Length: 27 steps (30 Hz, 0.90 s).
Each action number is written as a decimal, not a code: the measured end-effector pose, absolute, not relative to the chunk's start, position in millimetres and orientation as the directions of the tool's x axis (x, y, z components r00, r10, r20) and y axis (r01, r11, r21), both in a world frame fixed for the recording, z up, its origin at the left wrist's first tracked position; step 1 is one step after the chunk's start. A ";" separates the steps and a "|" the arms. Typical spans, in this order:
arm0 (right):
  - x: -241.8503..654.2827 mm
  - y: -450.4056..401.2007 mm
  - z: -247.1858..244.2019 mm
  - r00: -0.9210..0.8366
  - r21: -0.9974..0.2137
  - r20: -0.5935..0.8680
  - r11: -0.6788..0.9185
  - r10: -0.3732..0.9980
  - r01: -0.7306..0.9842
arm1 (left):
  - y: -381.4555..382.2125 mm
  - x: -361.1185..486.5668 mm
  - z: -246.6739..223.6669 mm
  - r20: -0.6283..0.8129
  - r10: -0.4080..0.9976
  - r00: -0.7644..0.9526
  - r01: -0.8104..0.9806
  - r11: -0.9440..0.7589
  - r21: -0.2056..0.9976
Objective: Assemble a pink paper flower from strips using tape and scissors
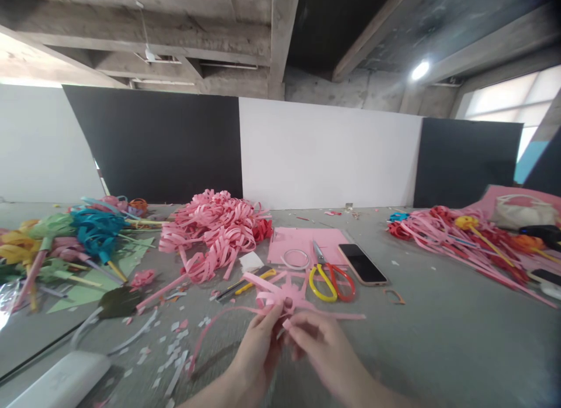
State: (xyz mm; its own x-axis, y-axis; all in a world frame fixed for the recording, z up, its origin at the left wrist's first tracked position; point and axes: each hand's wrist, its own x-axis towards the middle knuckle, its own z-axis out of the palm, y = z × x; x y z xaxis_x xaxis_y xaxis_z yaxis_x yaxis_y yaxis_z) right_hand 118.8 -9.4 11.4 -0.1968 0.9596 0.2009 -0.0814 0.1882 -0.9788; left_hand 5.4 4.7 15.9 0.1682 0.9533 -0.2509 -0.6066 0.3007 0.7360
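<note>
- We take this for a craft workshop: scissors [324,263] and paper scraps [175,326] lie in front of the white panel [328,154].
- Above the white panel we see bare concrete beams [175,37]; beside it, black panels [162,145].

Clock from the pink flower [294,291]: matt paper, smooth flat strips. Streamer heap [214,235], 10 o'clock: matt pink paper, curled. Scissors [322,263], 2: shiny metal blades [318,252], smooth plastic-looking handles [326,299]. Phone [363,263], between 2 and 3: glossy black screen. Ring [283,260], 12: shiny, material unclear. White block [65,381], 8: smooth, plastic-looking. Worktop [447,320]: matt grey, faint streaks. Black panel [175,145], 11: flat, matt. Beam [284,34], 12: bare rough concrete.
</note>
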 end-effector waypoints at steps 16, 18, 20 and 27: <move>132.6 -6.4 32.3 -0.020 -0.964 0.255 0.256 0.967 0.076 | 12.2 2.6 6.0 -0.284 0.948 0.143 -0.631 0.309 0.712; 133.5 -4.2 30.5 0.018 -0.977 0.210 0.209 0.978 0.045 | 11.0 2.6 7.4 -0.297 0.946 0.131 -0.622 0.312 0.718; 133.9 -2.2 27.3 0.052 -0.989 0.144 0.145 0.988 -0.011 | 10.0 2.5 9.1 -0.308 0.943 0.123 -0.607 0.317 0.729; 132.7 2.2 14.4 0.065 -0.993 0.098 0.101 0.993 -0.053 | 9.0 2.2 10.2 -0.320 0.939 0.122 -0.573 0.330 0.750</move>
